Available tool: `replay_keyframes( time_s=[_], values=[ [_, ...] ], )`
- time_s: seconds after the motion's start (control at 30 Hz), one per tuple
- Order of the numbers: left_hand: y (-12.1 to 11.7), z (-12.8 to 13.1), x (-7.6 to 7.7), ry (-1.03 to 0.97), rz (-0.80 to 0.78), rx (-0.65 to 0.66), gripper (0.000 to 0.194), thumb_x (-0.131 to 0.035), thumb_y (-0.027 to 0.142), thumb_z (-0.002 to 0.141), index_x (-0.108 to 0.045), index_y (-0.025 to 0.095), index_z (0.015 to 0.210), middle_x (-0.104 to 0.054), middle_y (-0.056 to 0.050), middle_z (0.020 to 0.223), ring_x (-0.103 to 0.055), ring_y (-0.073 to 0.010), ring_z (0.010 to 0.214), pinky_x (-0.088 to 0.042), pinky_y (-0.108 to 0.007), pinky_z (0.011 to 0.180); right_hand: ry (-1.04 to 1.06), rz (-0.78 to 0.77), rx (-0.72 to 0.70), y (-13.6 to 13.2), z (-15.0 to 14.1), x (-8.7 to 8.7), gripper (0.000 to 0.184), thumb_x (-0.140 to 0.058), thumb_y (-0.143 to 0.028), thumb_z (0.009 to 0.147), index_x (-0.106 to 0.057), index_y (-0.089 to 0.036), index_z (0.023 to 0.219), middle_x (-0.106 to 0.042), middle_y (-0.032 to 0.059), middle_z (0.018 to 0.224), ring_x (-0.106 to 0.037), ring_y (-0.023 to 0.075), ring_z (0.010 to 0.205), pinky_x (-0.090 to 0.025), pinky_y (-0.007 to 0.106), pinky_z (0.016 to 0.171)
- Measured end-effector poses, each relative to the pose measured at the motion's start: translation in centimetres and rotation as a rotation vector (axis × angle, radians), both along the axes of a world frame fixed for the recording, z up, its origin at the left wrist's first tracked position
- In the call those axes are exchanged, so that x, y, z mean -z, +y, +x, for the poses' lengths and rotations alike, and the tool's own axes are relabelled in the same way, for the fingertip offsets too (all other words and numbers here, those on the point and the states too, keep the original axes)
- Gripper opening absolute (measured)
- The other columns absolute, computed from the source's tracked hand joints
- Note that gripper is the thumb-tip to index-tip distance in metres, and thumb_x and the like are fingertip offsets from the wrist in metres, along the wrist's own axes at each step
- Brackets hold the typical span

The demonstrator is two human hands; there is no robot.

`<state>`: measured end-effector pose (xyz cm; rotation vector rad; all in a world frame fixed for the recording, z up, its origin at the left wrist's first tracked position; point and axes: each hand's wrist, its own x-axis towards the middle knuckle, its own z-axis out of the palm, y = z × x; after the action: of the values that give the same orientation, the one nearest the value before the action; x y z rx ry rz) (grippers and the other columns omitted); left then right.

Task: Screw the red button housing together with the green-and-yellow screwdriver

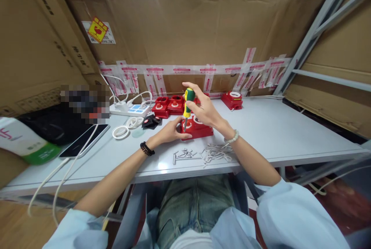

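My right hand [203, 106] is closed around the green and yellow handle of a screwdriver [189, 100], held nearly upright. Its shaft points down onto the left part of a red housing [201, 132] with round white rings on top. The exact spot where the tip meets the housing is too small to make out. My left hand [169, 131] grips the housing's left end, thumb along the front and fingers behind. In front of the housing lie loose screws [187, 152], a silver T-shaped tool [174, 158] and a heap of metal hooks or pins [216, 153].
Several red housings [160, 108] stand behind, and another [232, 100] sits farther right. Left of my hands are white rings [120, 132], black parts [152, 121], a power strip [130, 110] and a tablet [84, 141] with a cable. Cardboard [185, 29] walls the table's back.
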<state>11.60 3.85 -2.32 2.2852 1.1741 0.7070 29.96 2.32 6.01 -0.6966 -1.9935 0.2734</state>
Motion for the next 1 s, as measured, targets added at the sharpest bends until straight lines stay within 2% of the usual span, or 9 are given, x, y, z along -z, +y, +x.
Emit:
replay_keyframes(
  time_s=[0.07, 0.23, 0.33, 0.43, 0.53, 0.63, 0.73, 0.83, 1.0],
  values=[
    [-0.02, 0.04, -0.07, 0.001, 0.001, 0.0, 0.055, -0.073, 0.058, 0.072, -0.051, 0.019, 0.104, -0.063, -0.002, 0.088, -0.056, -0.0186, 0.073, -0.041, -0.031, 0.066, 0.013, -0.032, -0.059, -0.03, 0.05, -0.05, 0.048, -0.045, -0.024, 0.089, -0.041, -0.024, 0.137, -0.065, 0.003, 0.11, -0.063, 0.0162, 0.089, -0.053, 0.033, 0.077],
    [-0.1, 0.13, -0.22, 0.024, 0.017, -0.006, 0.056, -0.072, 0.058, 0.072, -0.052, 0.018, 0.105, -0.058, 0.0, 0.078, -0.051, -0.0167, 0.066, -0.039, -0.03, 0.062, -0.03, 0.084, 0.15, -0.37, -0.12, -0.15, 0.045, -0.058, -0.033, 0.085, -0.053, -0.022, 0.128, -0.064, 0.0061, 0.121, -0.062, 0.0189, 0.089, -0.05, 0.038, 0.084],
    [-0.07, 0.09, -0.16, 0.018, 0.022, -0.006, 0.056, -0.072, 0.058, 0.072, -0.052, 0.018, 0.105, -0.058, 0.001, 0.077, -0.05, -0.0162, 0.065, -0.039, -0.03, 0.062, -0.01, 0.056, 0.038, -0.34, -0.02, -0.23, 0.048, -0.052, -0.028, 0.086, -0.048, -0.022, 0.134, -0.062, 0.0061, 0.123, -0.061, 0.0198, 0.099, -0.051, 0.038, 0.086],
    [-0.02, 0.03, -0.06, -0.003, 0.0, 0.002, 0.057, -0.073, 0.058, 0.072, -0.051, 0.018, 0.106, -0.061, 0.0, 0.081, -0.053, -0.0173, 0.068, -0.041, -0.03, 0.064, 0.012, -0.042, -0.109, -0.27, 0.13, -0.28, 0.052, -0.047, -0.022, 0.087, -0.041, -0.023, 0.139, -0.065, 0.0034, 0.114, -0.062, 0.016, 0.09, -0.053, 0.034, 0.079],
    [-0.01, 0.03, -0.05, 0.007, 0.012, 0.0, 0.056, -0.072, 0.058, 0.072, -0.052, 0.018, 0.105, -0.061, -0.001, 0.081, -0.054, -0.0178, 0.068, -0.041, -0.031, 0.063, -0.001, -0.005, 0.002, -0.38, 0.03, -0.27, 0.048, -0.054, -0.028, 0.086, -0.048, -0.023, 0.134, -0.066, 0.0037, 0.114, -0.063, 0.017, 0.087, -0.053, 0.036, 0.082],
    [-0.05, 0.05, -0.11, 0.028, 0.037, -0.009, 0.055, -0.072, 0.059, 0.072, -0.053, 0.018, 0.104, -0.06, 0.0, 0.078, -0.053, -0.0177, 0.067, -0.04, -0.03, 0.062, -0.023, 0.067, 0.107, -0.57, -0.13, -0.28, 0.048, -0.059, -0.032, 0.085, -0.051, -0.023, 0.131, -0.061, 0.0063, 0.129, -0.062, 0.0216, 0.101, -0.05, 0.04, 0.091],
    [-0.06, 0.04, -0.11, 0.022, 0.028, -0.004, 0.055, -0.072, 0.058, 0.072, -0.053, 0.018, 0.105, -0.062, -0.001, 0.081, -0.055, -0.0185, 0.069, -0.042, -0.03, 0.062, -0.013, 0.023, -0.024, -0.59, 0.0, -0.39, 0.054, -0.053, -0.025, 0.085, -0.043, -0.022, 0.139, -0.058, 0.0073, 0.134, -0.059, 0.0215, 0.111, -0.05, 0.038, 0.093],
    [-0.03, 0.01, -0.05, -0.007, 0.009, 0.011, 0.057, -0.073, 0.057, 0.072, -0.053, 0.018, 0.108, -0.066, -0.004, 0.091, -0.06, -0.0206, 0.076, -0.046, -0.032, 0.067, -0.006, -0.077, -0.147, -0.45, 0.19, -0.46, 0.058, -0.047, -0.018, 0.085, -0.037, -0.021, 0.142, -0.065, 0.0052, 0.117, -0.064, 0.0173, 0.099, -0.054, 0.033, 0.083],
    [0.02, -0.01, 0.01, 0.014, 0.02, -0.002, 0.062, -0.073, 0.057, 0.072, -0.053, 0.018, 0.115, -0.066, -0.004, 0.088, -0.06, -0.0218, 0.076, -0.047, -0.036, 0.071, -0.017, 0.043, 0.095, -0.38, -0.06, -0.2, 0.043, -0.059, -0.031, 0.084, -0.053, -0.022, 0.126, -0.064, 0.0059, 0.123, -0.063, 0.0212, 0.099, -0.051, 0.039, 0.091]
  ],
)
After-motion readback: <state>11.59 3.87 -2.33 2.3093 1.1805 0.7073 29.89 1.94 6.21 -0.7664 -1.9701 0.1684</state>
